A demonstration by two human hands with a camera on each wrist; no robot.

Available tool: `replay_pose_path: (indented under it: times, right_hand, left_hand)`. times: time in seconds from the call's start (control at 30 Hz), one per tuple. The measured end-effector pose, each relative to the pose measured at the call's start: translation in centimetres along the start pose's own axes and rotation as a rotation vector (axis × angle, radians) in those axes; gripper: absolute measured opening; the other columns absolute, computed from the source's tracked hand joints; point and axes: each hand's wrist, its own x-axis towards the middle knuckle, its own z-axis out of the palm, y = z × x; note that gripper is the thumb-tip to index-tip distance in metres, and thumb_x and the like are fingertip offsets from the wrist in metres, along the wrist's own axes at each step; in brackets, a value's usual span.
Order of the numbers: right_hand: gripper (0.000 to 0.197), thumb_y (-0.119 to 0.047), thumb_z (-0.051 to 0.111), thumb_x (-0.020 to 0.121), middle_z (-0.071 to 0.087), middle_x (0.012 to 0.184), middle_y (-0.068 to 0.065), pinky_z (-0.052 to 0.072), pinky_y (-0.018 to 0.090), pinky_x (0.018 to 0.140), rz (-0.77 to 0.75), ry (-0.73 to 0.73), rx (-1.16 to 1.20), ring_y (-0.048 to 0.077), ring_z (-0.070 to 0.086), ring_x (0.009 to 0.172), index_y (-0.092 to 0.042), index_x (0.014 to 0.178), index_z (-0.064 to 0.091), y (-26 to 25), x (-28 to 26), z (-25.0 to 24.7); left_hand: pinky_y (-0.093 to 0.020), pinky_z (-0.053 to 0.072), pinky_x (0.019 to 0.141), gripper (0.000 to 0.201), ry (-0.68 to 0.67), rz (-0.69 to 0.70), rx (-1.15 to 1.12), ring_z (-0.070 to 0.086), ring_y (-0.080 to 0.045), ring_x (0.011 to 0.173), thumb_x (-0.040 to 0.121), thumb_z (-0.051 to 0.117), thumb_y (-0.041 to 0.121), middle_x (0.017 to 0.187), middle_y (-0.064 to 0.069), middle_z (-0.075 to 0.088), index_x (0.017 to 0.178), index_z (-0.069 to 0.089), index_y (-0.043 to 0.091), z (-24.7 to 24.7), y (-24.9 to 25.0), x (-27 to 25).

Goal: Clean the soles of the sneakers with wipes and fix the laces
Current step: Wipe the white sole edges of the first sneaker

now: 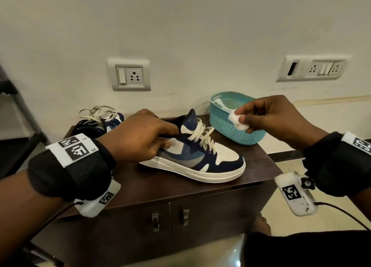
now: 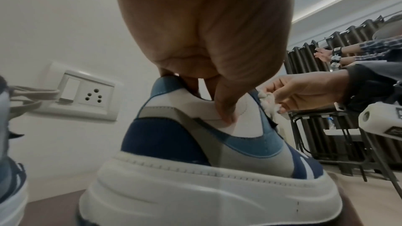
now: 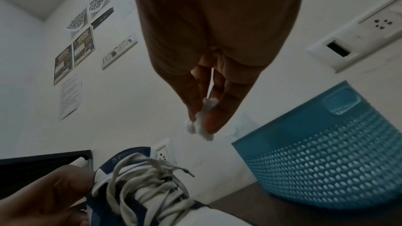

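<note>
On the tabletop the sneaker lies toe rightward — left hand gripping its collar, right hand fingers pinching a wipe above the laces.

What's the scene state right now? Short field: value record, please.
left hand: grips the collar of the sneaker
right hand: pinches a crumpled white wipe, held above the cabinet
sneaker: upright on the dark cabinet top, sole down, laces loose
second sneaker: behind the left hand, laces untied
teal basket: on the cabinet, beyond the sneaker's toe
sole wiping: wipe not touching the sole
</note>
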Motion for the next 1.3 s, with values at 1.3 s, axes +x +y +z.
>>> replay_pose_path:
  times: [1.3]
  right_hand:
    - [0.021, -0.027, 0.072, 0.09, 0.066, 0.107, -0.012, 0.045, 0.022, 0.083, -0.398, -0.234, -0.571, 0.007, 0.057, 0.099, -0.028, 0.111, 0.075, 0.1, -1.5, 9.2]
  left_hand:
    - [-0.037, 0.05, 0.084, 0.009, 0.195, -0.471, -0.581, 0.064, -0.019, 0.088, 0.098, 0.06, 0.025, 0.091, 0.002, 0.07, 0.101, 0.068, 0.024, 1.9, -1.8, 3.0]
